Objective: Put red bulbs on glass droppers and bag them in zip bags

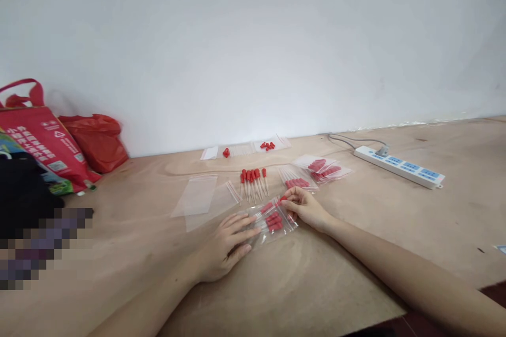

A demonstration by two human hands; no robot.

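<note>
A clear zip bag (288, 226) with several red-bulbed droppers (273, 221) in it lies on the table between my hands. My left hand (234, 239) rests with its fingers spread on the bag's left end. At the bag's upper right edge, my right hand (302, 206) pinches the red bulb of a dropper (283, 198); the rest of that dropper is hard to make out. Just beyond the bag, several loose droppers (253, 181) lie side by side, bulbs pointing away from me.
Filled dropper bags (298, 181) overlap to the right, and flat plastic bags (197, 195) lie on the left. Small bags with red bulbs (268, 146) sit by the wall. A power strip (399, 166) stands at the right; red carrier bags (95, 139) are at the left.
</note>
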